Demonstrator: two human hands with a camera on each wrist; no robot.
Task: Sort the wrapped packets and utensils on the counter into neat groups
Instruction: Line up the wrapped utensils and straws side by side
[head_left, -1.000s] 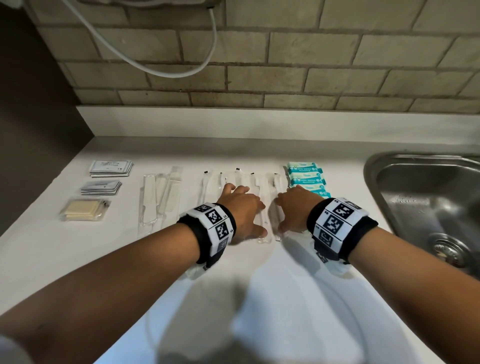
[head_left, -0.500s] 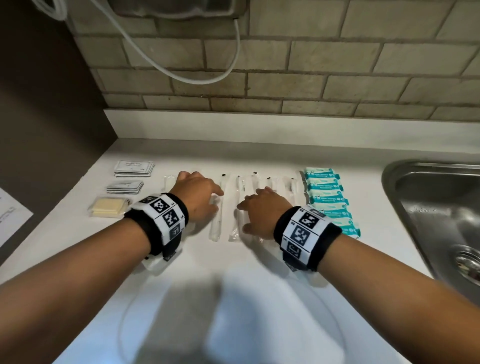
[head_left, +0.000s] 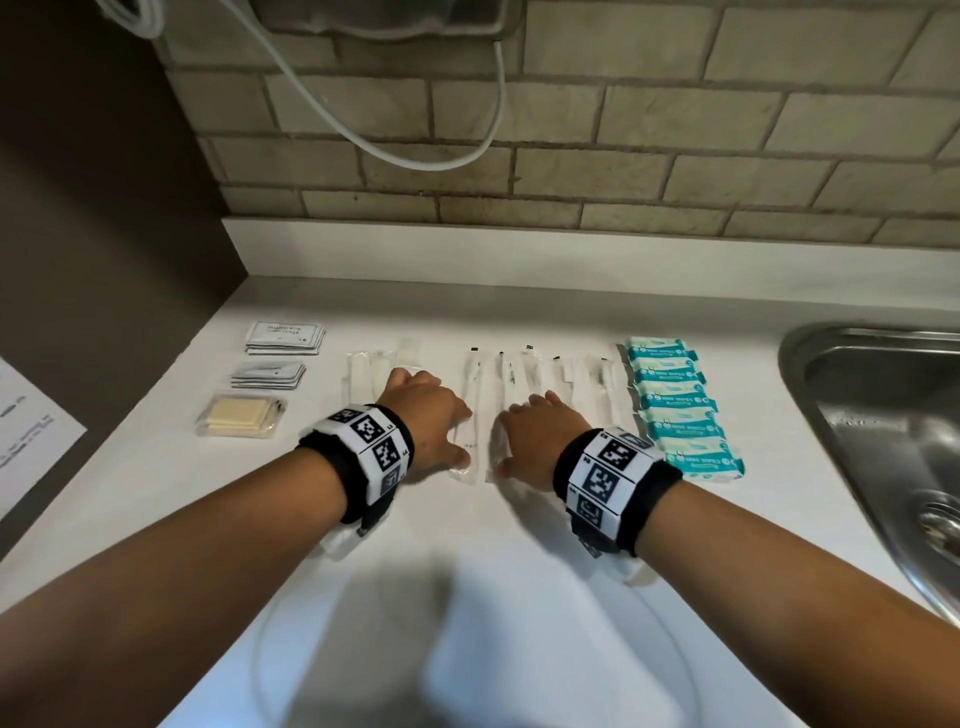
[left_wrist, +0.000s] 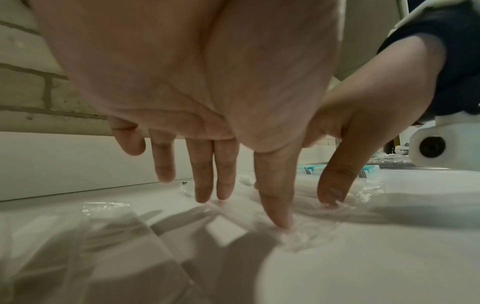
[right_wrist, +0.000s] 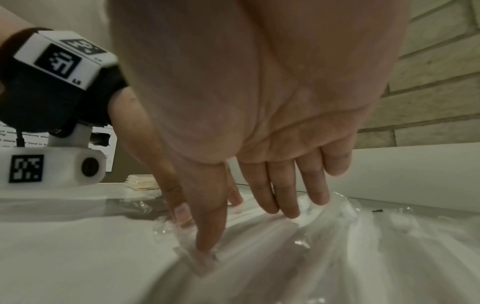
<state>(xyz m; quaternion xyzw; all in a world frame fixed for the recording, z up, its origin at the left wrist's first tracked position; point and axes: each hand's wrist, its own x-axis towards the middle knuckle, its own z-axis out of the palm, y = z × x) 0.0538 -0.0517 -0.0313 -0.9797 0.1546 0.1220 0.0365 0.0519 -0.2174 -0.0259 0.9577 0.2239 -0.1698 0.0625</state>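
Note:
A row of clear-wrapped white utensils (head_left: 511, 379) lies across the white counter (head_left: 467, 545). My left hand (head_left: 423, 421) rests flat on the left part of the row, fingers straight, thumb (left_wrist: 279, 214) pressing a wrapper's near end. My right hand (head_left: 535, 436) lies flat on the wrappers just to the right, its fingers (right_wrist: 288, 197) straight on the plastic. Neither hand grips anything. Teal wipe packets (head_left: 680, 410) form a column right of the utensils. Two stacks of white sachets (head_left: 284, 338) and a yellowish packet (head_left: 239, 415) sit at the left.
A steel sink (head_left: 883, 441) opens at the right. A dark wall panel (head_left: 93, 260) bounds the counter on the left, with a printed sheet (head_left: 26, 441) on it. Brick backsplash (head_left: 623, 130) and a hanging white cable (head_left: 415, 150) are behind.
Both hands have shifted left along the utensil row. The left hand went from the middle wrappers to the left group; the right hand followed onto the middle wrappers.

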